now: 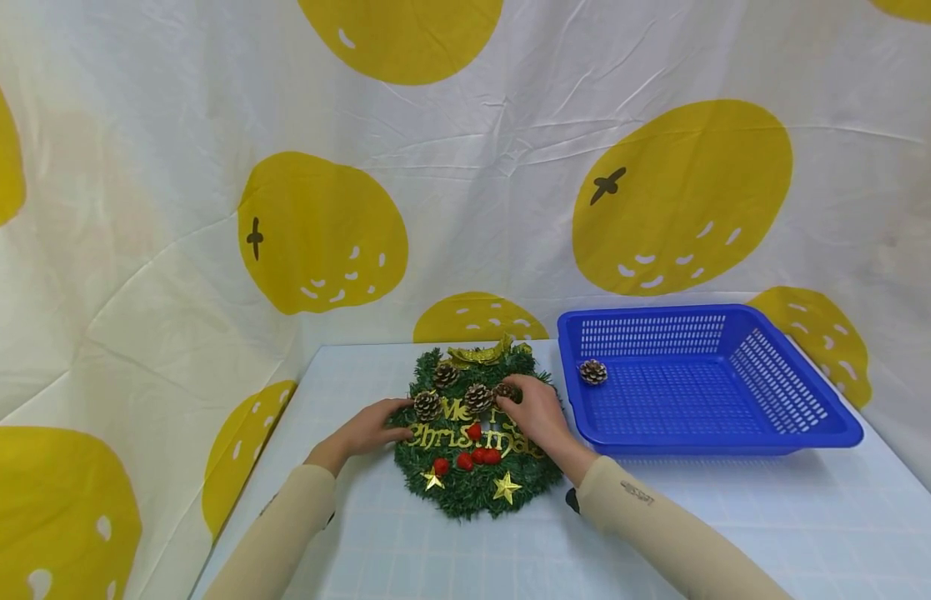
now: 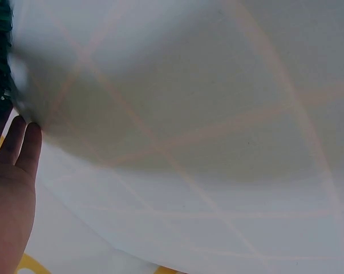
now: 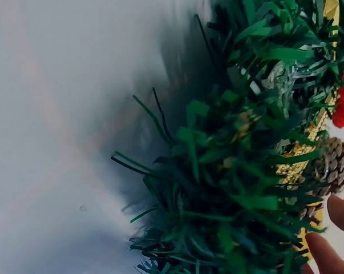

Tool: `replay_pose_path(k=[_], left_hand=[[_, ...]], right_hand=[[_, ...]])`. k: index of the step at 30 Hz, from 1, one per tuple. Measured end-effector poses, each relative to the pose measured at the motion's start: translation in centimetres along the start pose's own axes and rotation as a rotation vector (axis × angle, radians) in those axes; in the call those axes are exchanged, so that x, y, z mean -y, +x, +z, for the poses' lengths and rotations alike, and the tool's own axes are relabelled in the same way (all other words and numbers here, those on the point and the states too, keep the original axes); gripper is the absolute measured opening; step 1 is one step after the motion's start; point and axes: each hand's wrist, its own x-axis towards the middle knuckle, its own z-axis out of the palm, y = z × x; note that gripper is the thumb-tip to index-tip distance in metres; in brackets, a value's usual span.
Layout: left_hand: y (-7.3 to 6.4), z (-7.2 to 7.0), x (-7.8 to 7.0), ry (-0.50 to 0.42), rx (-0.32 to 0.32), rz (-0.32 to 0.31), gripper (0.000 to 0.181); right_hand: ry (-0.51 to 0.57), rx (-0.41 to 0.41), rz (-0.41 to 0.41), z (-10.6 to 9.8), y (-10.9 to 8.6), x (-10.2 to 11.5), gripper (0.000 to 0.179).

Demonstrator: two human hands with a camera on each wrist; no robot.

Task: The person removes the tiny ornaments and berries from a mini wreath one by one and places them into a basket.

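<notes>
A green tinsel wreath [image 1: 465,498] lies on the table, with gold "Merry Christmas" lettering [image 1: 427,436], red berries [image 1: 465,461], gold stars [image 1: 507,488] and a gold bow [image 1: 476,356]. My right hand [image 1: 538,410] is over its upper right part, pinching a pine cone [image 1: 504,391] between thumb and fingers. Just left of that cone sits another pine cone [image 1: 478,398]; two more, an upper pine cone [image 1: 445,374] and a left pine cone [image 1: 427,406], rest nearby. At the wreath's left edge, my left hand [image 1: 371,427] touches the greenery with extended fingers [image 2: 30,149].
A blue plastic basket [image 1: 828,417] stands right of the wreath, with one pine cone [image 1: 593,372] inside at its left. Behind the pale checked table [image 1: 375,550] hangs a white cloth [image 1: 480,208] printed with yellow fruit.
</notes>
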Motion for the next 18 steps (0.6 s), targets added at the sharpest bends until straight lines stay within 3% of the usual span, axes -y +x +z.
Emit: replay_pose_path(k=[18], left_hand=[[0.02,0.01,-0.03,0.003,0.008,-0.009,0.066]], right_hand=[[-0.026,0.034,0.023,0.77,0.85,-0.93,0.046]])
